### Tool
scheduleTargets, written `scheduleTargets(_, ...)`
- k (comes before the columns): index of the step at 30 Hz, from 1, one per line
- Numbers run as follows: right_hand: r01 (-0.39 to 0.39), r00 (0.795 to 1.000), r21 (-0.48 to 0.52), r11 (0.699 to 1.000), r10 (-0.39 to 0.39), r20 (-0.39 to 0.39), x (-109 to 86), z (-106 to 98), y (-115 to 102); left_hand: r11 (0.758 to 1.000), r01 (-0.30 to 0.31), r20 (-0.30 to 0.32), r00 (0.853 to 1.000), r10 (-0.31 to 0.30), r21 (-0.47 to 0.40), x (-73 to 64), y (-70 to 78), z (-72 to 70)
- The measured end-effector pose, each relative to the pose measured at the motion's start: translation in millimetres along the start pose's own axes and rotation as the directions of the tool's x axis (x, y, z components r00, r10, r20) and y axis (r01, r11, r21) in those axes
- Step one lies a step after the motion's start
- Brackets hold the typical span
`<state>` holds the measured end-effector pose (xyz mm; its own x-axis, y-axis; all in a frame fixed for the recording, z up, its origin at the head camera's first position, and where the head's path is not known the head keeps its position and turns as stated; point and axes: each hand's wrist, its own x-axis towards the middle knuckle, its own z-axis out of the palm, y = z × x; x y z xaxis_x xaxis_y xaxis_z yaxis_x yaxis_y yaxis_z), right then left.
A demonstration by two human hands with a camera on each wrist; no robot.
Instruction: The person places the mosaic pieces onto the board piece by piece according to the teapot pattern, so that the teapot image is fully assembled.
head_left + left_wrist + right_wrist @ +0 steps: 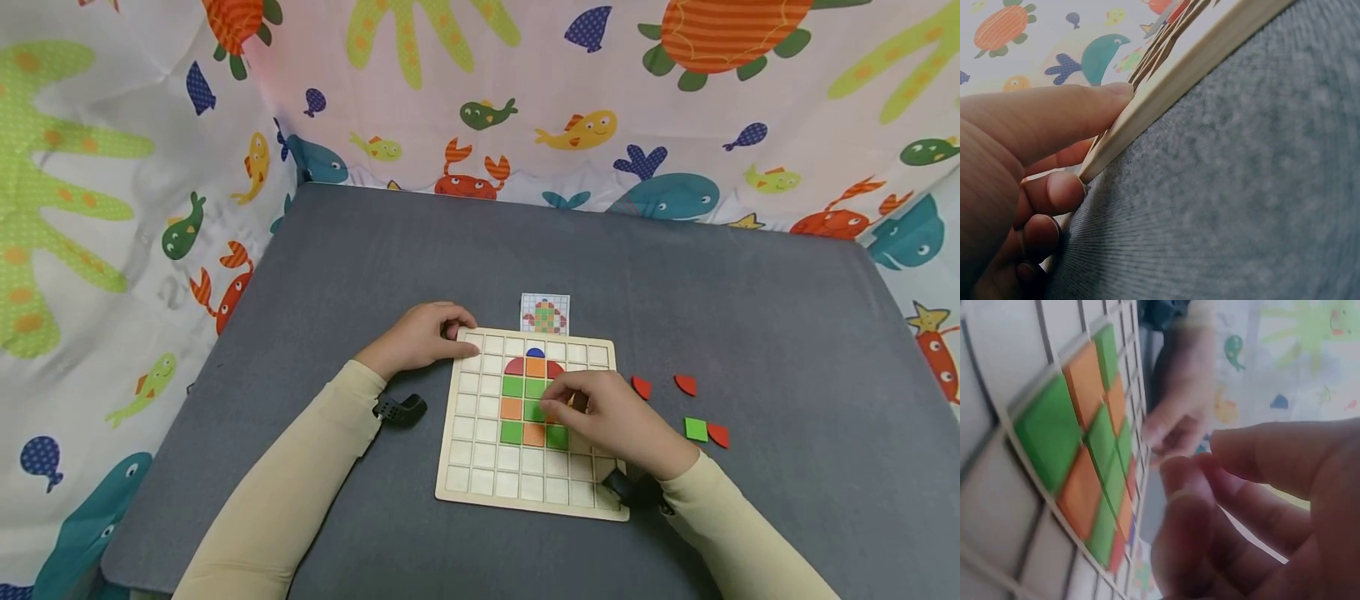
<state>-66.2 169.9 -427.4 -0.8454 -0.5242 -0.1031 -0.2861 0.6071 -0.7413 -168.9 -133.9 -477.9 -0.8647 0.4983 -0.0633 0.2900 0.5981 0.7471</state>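
Observation:
A wooden grid board (525, 507) lies on the table, with green and orange squares, red quarter-round pieces and a blue half-round piece set in its cells. My left hand (420, 337) holds the board's far left corner; in the left wrist view the thumb (1079, 112) presses on the top edge while the fingers curl against the side. Over the right part of the pattern hovers my right hand (618, 417), fingers loosely bent. In the right wrist view, nothing shows between the right thumb and fingertips (1179, 478). The right hand hides some cells.
A small printed pattern card (545, 307) lies at the board's far edge. Right of the board are loose pieces: a green square (695, 429) touching a red quarter-round piece (717, 436), plus two more red ones (686, 384). A sea-animal curtain (420, 125) surrounds the grey table (360, 250).

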Motion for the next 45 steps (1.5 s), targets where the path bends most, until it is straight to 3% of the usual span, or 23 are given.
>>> scheduleTargets(9, -0.034, 0.999, -0.053, 0.998, 0.034, -0.004, -4.1, -16, 5, 1.000, 0.005, -0.006, 1.000, -0.005, -0.018, -0.7, -1.2, 0.2)
scheduleTargets(21, -0.118, 0.991, -0.069, 0.991, 0.113, -0.068, -12.8, -36, 2, 1.000, 0.011, 0.012, 1.000, -0.011, -0.022, -3.6, -2.9, -0.4)
scheduleTargets(32, -0.162, 0.986, -0.085, 0.983, 0.158, -0.052, -17.2, -44, 3, 1.000, -0.001, 0.037, 0.999, 0.002, -0.005, -3.3, -1.3, -1.5)
scheduleTargets(45, -0.196, 0.980, -0.182, 0.964, 0.188, -0.059, -33.7, -54, 24, 1.000, 0.003, 0.037, 0.999, -0.003, 0.004, -0.2, -1.6, -0.9)
